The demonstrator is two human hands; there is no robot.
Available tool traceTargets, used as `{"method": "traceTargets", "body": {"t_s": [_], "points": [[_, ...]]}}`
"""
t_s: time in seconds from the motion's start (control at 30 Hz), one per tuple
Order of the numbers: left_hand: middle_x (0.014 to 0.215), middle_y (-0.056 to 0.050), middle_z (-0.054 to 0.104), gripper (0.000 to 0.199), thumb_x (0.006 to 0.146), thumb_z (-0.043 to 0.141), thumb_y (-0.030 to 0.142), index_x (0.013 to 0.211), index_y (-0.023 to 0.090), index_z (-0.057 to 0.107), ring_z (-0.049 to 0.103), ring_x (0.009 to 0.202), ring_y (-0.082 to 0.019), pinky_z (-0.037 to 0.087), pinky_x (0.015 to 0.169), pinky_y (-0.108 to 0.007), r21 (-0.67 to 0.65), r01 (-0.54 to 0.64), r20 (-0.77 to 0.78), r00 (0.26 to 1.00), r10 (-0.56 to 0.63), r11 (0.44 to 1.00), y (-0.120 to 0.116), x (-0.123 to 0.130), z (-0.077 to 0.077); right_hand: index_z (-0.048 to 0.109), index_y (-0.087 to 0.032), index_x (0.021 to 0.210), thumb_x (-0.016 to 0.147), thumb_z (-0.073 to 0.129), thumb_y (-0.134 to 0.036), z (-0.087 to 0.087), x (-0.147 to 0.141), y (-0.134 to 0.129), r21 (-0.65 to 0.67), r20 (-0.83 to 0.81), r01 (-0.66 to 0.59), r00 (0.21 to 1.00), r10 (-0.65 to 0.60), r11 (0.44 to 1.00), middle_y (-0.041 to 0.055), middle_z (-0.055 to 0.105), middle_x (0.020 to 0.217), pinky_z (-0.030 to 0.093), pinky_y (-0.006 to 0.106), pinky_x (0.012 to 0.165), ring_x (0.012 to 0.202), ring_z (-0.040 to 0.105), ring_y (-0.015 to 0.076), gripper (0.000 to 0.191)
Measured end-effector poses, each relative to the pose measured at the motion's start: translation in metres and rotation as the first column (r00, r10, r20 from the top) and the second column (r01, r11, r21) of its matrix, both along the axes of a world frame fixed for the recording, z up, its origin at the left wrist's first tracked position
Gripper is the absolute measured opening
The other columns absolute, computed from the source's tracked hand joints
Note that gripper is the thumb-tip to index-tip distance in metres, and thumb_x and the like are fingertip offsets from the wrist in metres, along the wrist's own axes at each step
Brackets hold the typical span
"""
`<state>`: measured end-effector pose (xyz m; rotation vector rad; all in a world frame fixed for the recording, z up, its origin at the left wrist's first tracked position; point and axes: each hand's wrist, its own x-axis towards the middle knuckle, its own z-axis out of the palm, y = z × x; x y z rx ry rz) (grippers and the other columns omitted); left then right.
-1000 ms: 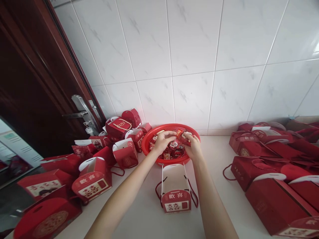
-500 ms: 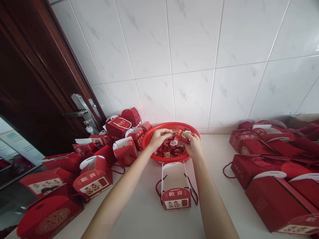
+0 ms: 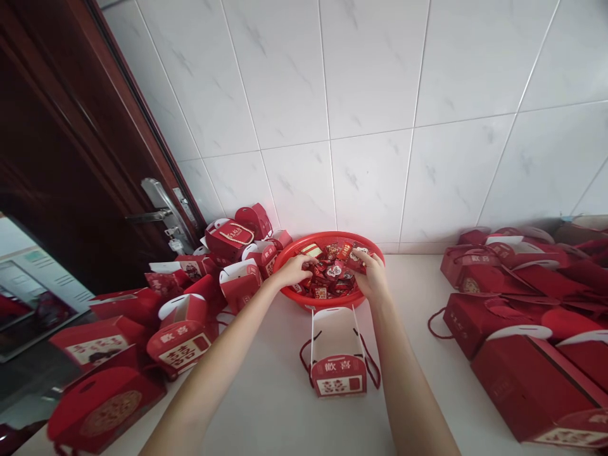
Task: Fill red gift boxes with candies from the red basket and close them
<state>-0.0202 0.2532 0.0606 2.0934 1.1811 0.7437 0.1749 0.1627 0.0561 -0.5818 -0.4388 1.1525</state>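
A red plastic basket by the wall holds many small red-wrapped candies. My left hand reaches over its left rim, with thumb and fingers apart among the candies. At the right side of the basket, my right hand pinches a red candy packet with a white label between thumb and fingers. In front of the basket, between my forearms, stands an open red gift box with a pale inside and dark red cord handles at both sides.
Several assembled red gift boxes crowd the left of the white table. More red boxes are packed together on the right. A tiled wall rises behind, and a dark door with a metal handle is at the left.
My left hand has shifted left and down, away from the middle of the basket, with its fingers spreading. My right hand stays at the right side. The view has shifted slightly.
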Motion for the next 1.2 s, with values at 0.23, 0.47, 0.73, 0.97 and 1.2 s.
{"method": "traceTargets", "body": {"t_s": [0.23,0.47,0.73,0.97,1.2], "points": [[0.107,-0.009,0.079,0.037,0.069,0.057,0.004,0.097,0.017,0.077,0.073,0.105,-0.025,0.057,0.093,-0.035,0.040,-0.128,-0.039,0.991,0.129,0.991,0.019,-0.013,0.001,0.065,-0.020,0.067,0.062,0.079,-0.016,-0.002,0.002,0.002,-0.003,-0.002,-0.008,1.000,0.008,1.000,0.0002,0.074,0.072,0.057,0.029,0.061,0.072,0.070,0.0190,0.015],[0.091,-0.004,0.081,0.033,0.062,0.059,0.002,0.079,0.021,0.079,0.074,0.096,-0.025,0.056,0.089,-0.030,0.086,-0.108,-0.201,0.972,0.123,0.990,0.016,-0.016,0.003,0.065,-0.020,0.066,0.061,0.079,-0.016,-0.001,0.002,0.001,0.004,-0.011,-0.016,1.000,0.016,1.000,0.0000,0.074,0.071,0.058,0.030,0.062,0.071,0.069,0.0183,0.015],[0.088,-0.011,0.078,0.009,0.062,0.072,0.014,0.066,0.022,0.072,0.061,0.117,-0.039,0.041,0.106,-0.046,0.276,-0.196,-0.343,0.894,0.287,0.941,0.014,-0.017,-0.004,0.066,-0.021,0.067,0.060,0.078,-0.017,-0.002,0.003,0.002,0.005,0.000,-0.012,1.000,0.012,1.000,0.0000,0.074,0.072,0.057,0.030,0.062,0.073,0.070,0.0197,0.014],[0.085,-0.012,0.077,0.021,0.051,0.080,0.011,0.067,0.023,0.070,0.061,0.114,-0.044,0.032,0.110,-0.055,0.215,-0.223,-0.340,0.896,0.287,0.951,0.015,-0.013,-0.003,0.066,-0.020,0.067,0.062,0.078,-0.018,-0.002,0.003,0.002,0.010,-0.005,-0.019,1.000,0.019,1.000,0.0002,0.073,0.073,0.058,0.031,0.064,0.073,0.069,0.0189,0.014],[0.106,-0.007,0.078,0.045,0.049,0.081,0.011,0.092,0.022,0.076,0.065,0.113,-0.035,0.044,0.105,-0.044,0.082,-0.214,-0.076,0.972,0.221,0.973,0.005,-0.021,0.013,0.066,-0.020,0.066,0.060,0.078,-0.016,-0.002,0.002,0.003,0.006,-0.010,-0.015,1.000,0.015,1.000,-0.0005,0.073,0.072,0.057,0.029,0.061,0.072,0.069,0.0183,0.014]]}}
